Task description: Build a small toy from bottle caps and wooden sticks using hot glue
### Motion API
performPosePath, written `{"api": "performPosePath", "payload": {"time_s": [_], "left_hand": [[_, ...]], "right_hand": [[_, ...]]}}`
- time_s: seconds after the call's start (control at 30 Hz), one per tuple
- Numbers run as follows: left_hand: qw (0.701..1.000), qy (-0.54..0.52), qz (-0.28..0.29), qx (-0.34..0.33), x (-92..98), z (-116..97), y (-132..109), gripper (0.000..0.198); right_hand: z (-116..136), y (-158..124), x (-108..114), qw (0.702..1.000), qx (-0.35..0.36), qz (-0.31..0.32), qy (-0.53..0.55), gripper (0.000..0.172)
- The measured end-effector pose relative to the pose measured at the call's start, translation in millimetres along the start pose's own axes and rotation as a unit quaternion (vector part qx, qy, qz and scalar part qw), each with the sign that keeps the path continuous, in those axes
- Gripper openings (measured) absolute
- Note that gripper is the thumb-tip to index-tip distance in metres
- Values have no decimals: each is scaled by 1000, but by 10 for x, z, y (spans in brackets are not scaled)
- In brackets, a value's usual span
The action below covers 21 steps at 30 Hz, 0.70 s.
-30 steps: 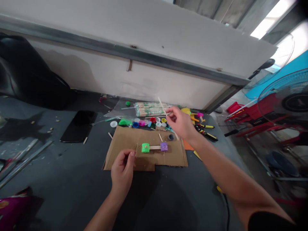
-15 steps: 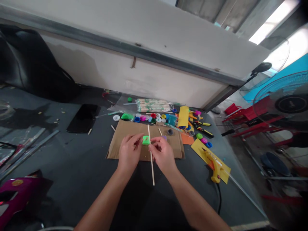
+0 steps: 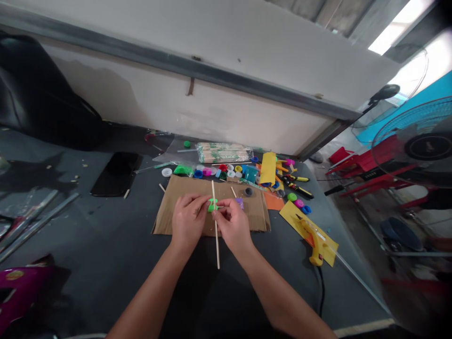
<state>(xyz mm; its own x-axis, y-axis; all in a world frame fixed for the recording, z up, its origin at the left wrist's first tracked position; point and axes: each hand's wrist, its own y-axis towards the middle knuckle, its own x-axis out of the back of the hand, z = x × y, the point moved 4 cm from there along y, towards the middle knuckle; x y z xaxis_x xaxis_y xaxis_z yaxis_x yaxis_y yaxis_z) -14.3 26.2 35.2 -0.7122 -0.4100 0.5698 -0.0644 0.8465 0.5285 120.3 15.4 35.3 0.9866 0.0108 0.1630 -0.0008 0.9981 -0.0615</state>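
Note:
My left hand (image 3: pixel 189 220) pinches a small bright green piece (image 3: pixel 211 207) between thumb and fingertips, above the cardboard sheet (image 3: pixel 164 219). In my right hand (image 3: pixel 233 225) a thin wooden stick (image 3: pixel 217 249) is gripped between thumb and fingers, pointing away from me. The stick crosses over the green piece; whether the two are joined I cannot tell. My fingertips hide part of both. Just beyond my right hand, a purple piece (image 3: pixel 239 202) and a dark grey cap (image 3: pixel 248 191) lie on the cardboard.
Behind the cardboard are coloured bottle caps (image 3: pixel 198 174) and a wrapped bundle of sticks (image 3: pixel 225 153). To the right, a yellow glue gun (image 3: pixel 316 249) with a cord rests on a yellow sheet (image 3: pixel 289 213), near cutters (image 3: pixel 300 189). A phone (image 3: pixel 115 174) lies left.
The stick has shifted left across the green piece, covering its middle, and stands more upright in view. Both hands have come slightly left, and the camera view has shifted a little.

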Motion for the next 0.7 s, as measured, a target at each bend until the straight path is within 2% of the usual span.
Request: {"api": "performPosePath", "payload": {"time_s": [0.33,0.7], "left_hand": [[1000,5,-6,-10,-6,-26,-5,20],[1000,-8,-11,13,-30,8,-23,19]], "right_hand": [[-62,11,-18,1000,-4,0,10,16],[-90,14,-44,998,-34,3,44,18]]}}
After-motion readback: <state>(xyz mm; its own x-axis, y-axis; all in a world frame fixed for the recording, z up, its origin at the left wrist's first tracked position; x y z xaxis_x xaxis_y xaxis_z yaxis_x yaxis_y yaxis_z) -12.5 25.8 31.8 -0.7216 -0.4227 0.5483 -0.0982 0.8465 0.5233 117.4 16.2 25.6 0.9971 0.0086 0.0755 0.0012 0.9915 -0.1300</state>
